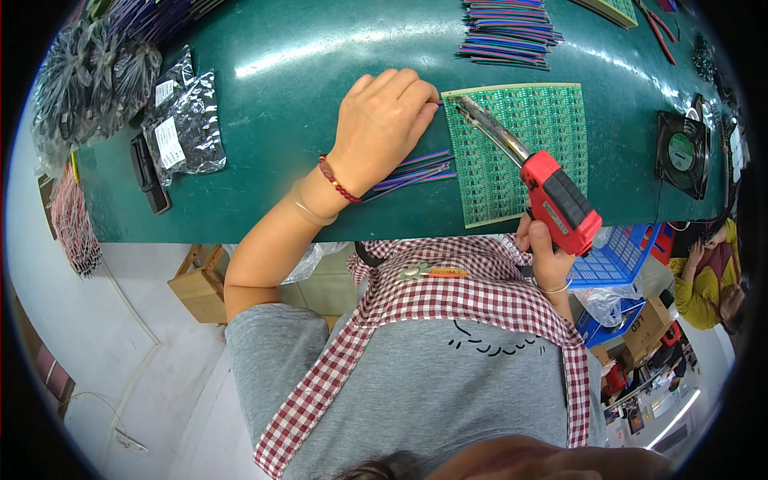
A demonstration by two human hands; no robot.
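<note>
My right hand [546,254] grips a red and black soldering gun [560,200] by its handle. The gun's metal barrel slants up and left, its tip over the top left corner of a green circuit board panel [520,160] lying flat on the table. At that same corner, my left hand [390,108] is closed in a pinch on a thin wire [440,103], of which only a short dark end shows. Whether the tip touches the wire, I cannot tell. Below my left hand lies a small bunch of coloured wires [416,171], partly hidden by the wrist.
A pile of coloured wires [510,34] lies behind the panel on the green table [304,56]. Bagged parts [186,120] and a black case [150,172] are at left. On the right stand a fan [682,154] and red-handled pliers [658,32]. A blue basket [612,260] sits below the edge.
</note>
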